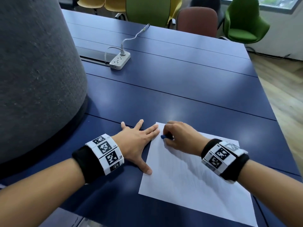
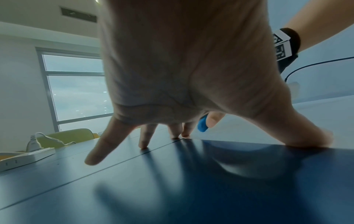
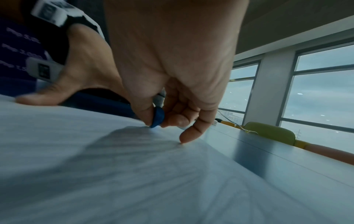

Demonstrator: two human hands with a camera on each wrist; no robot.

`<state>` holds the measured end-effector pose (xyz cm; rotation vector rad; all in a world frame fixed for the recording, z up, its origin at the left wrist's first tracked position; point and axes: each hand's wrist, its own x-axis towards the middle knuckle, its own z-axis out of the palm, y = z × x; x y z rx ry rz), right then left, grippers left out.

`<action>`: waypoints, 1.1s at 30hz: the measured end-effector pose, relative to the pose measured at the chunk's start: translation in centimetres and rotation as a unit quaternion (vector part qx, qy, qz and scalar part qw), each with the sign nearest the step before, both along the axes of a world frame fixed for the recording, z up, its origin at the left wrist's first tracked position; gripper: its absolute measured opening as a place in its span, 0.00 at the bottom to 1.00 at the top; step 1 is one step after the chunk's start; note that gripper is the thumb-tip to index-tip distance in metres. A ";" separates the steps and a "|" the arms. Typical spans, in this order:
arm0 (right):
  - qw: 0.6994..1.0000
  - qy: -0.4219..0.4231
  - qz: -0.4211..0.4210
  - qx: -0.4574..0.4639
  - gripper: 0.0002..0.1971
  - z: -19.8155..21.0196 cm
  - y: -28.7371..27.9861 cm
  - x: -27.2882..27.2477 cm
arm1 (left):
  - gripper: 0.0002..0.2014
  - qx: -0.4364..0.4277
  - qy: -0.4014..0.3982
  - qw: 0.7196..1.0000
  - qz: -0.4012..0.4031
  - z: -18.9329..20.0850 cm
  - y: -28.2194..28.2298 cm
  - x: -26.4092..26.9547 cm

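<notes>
A white sheet of paper (image 1: 188, 174) lies on the dark blue table (image 1: 164, 89) in front of me. My left hand (image 1: 137, 140) is spread flat, fingers straight, with fingertips and thumb pressing on the sheet's left edge. My right hand (image 1: 177, 136) is at the sheet's far left corner, thumb and fingers pinching a small blue object (image 1: 163, 136). The blue object (image 3: 158, 117) touches the paper (image 3: 95, 159) in the right wrist view. It also shows behind my left hand (image 2: 182, 75) as a blue tip (image 2: 202, 125). I cannot tell what the blue object is.
A large grey felt-covered cylinder (image 1: 36, 71) stands on the table at the left. A white power strip (image 1: 119, 60) with a cable lies further back. Green, yellow and red chairs (image 1: 196, 20) line the far edge. The table's right edge drops to a wooden floor (image 1: 282, 89).
</notes>
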<state>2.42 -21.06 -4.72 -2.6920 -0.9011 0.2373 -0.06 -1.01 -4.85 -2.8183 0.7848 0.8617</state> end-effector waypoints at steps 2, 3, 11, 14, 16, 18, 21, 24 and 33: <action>0.998 0.028 0.051 0.015 0.08 -0.1 -0.3 -2.2 | 0.69 -0.003 0.001 1.000 -0.005 -0.1 -0.3 -0.9; 0.997 0.041 0.067 0.013 0.08 0.0 -0.4 -2.9 | 0.69 -0.006 0.002 1.000 -0.008 -0.2 -0.5 -1.4; 0.999 0.039 0.033 0.007 0.07 0.3 -0.7 -3.9 | 0.69 -0.015 0.010 1.000 0.001 0.2 -0.7 -2.5; 0.996 0.067 0.063 -0.004 0.05 0.5 -0.5 -4.8 | 0.69 -0.012 0.008 1.000 0.000 0.3 -0.8 -2.5; 0.999 0.036 0.025 -0.021 0.07 0.7 -0.2 -3.5 | 0.69 -0.013 0.009 1.000 -0.001 0.3 -0.8 -2.5; 1.000 0.013 -0.007 -0.023 0.09 0.5 -0.1 -2.2 | 0.69 -0.015 0.006 1.000 -0.004 0.1 -0.6 -2.6; 1.000 0.020 0.021 -0.001 0.07 -0.1 -0.3 -2.4 | 0.69 -0.019 0.001 1.000 -0.005 -0.2 -0.4 -2.8; 0.998 0.040 0.048 -0.002 0.06 -0.2 -0.7 -3.0 | 0.69 -0.015 -0.003 1.000 -0.006 -0.3 -0.3 -3.1; 0.999 0.036 0.035 -0.001 0.06 -0.1 -0.8 -3.0 | 0.69 -0.001 0.008 1.000 0.001 -0.3 -0.4 -3.0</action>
